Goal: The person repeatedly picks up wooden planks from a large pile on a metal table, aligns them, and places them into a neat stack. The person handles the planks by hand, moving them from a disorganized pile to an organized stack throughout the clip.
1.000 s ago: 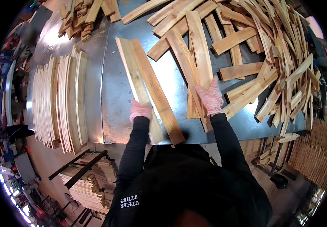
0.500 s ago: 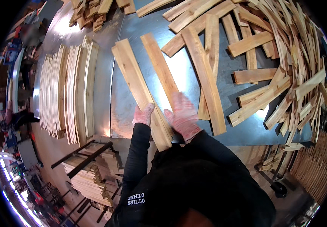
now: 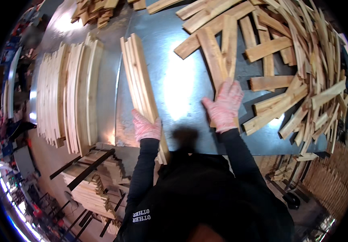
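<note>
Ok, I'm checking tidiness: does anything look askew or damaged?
The heap of boards at right looks disorderly: pieces cross at many angles, unlike the side-by-side row at left and the bundle in the left hand. No clear damage shows.

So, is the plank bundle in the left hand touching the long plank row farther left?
Apart. The head view shows a strip of metal tabletop between the plank bundle in the left hand and the plank row.
</note>
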{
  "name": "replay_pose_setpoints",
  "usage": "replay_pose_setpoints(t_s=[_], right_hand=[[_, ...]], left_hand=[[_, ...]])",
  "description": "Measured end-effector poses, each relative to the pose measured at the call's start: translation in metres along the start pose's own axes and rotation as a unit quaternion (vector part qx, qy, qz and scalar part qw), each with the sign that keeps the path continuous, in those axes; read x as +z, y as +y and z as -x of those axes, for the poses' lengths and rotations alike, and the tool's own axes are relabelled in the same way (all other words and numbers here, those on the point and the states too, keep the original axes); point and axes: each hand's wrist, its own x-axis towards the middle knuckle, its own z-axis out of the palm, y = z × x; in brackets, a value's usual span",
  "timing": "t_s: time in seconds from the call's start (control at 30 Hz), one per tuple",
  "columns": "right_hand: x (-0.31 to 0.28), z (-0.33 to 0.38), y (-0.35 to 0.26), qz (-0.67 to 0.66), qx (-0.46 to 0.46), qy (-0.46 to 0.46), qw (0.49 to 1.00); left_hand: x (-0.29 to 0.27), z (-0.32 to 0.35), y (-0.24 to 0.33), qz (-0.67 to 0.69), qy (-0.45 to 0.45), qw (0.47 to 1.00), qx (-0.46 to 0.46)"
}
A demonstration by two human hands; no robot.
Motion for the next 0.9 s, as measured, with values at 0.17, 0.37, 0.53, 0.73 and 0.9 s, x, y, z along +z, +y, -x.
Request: replay_pose_setpoints(t_s=[0.17, 0.37, 0.53, 0.73, 0.9], right_hand=[[-0.014, -0.014, 0.041, -0.12, 0.131, -0.211, 0.961], [0.048, -0.002, -0.078, -0.348, -0.065, -0.287, 0.89], [0.022, -0.032, -0.081, -0.256, -0.017, -0.062, 0.964], [0.024, -0.077, 0.001, -0.359, 0.26, -0.123, 0.888], [0.008, -0.047, -0.052, -0.308, 0.2, -0.15, 0.918]], left_hand=[[0.006, -0.003, -0.005, 0.02, 0.032, 0.999, 0.029], [0.004, -0.011, -0.026, 0.138, 0.045, 0.981, 0.129], [0.009, 0.01, -0.012, 0.009, 0.04, 0.994, 0.106], [0.009, 0.003, -0.006, 0.023, 0.044, 0.993, 0.111], [0.01, -0.006, -0.031, 0.004, 0.06, 0.99, 0.124]])
